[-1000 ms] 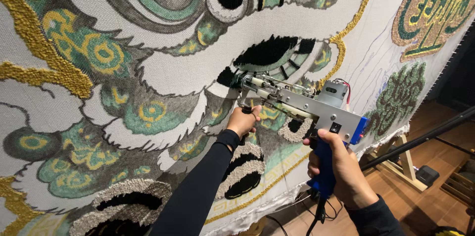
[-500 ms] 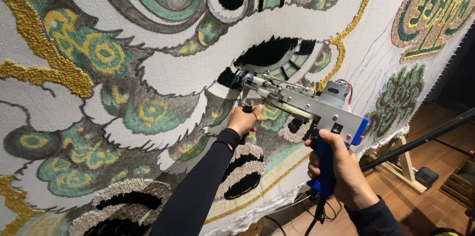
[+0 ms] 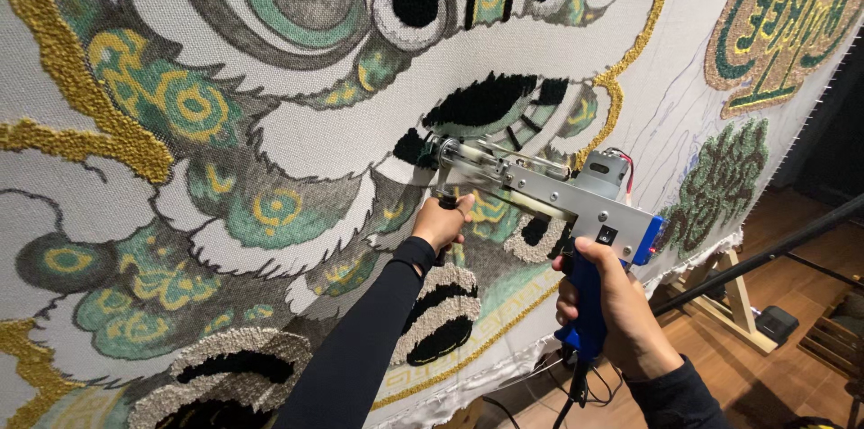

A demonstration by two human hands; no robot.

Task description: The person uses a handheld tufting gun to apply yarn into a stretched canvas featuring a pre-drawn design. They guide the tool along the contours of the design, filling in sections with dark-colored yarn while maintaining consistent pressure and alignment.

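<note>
- My left hand (image 3: 441,222) is wrapped shut around the front handle (image 3: 447,204) of the tufting gun (image 3: 540,190), fingers curled tight, thumb on top, just under the gun's nose.
- My right hand (image 3: 612,303) is clenched on the blue rear grip (image 3: 585,303), with the forefinger lying up near the grey body; I cannot tell whether it presses a trigger.
- The tufting gun sits between both hands, tilted so its nose points up and to the left, and the tip meets the stretched backing cloth (image 3: 684,87) at a patch of black pile (image 3: 490,98).
- A small motor (image 3: 605,168) with thin red wires sits on top of the gun's rear end.
- A black cord (image 3: 576,393) hangs down from the bottom of the blue grip.
- The cloth fills most of the view, with tufted areas in green, gold, grey and black, and bare white stretches with drawn outlines to the right.
- Black sleeves cover both my forearms.
- Low on the right, a wooden frame leg (image 3: 724,289) stands on the wooden floor (image 3: 810,249), with a dark bar (image 3: 765,253) crossing in front of it.
</note>
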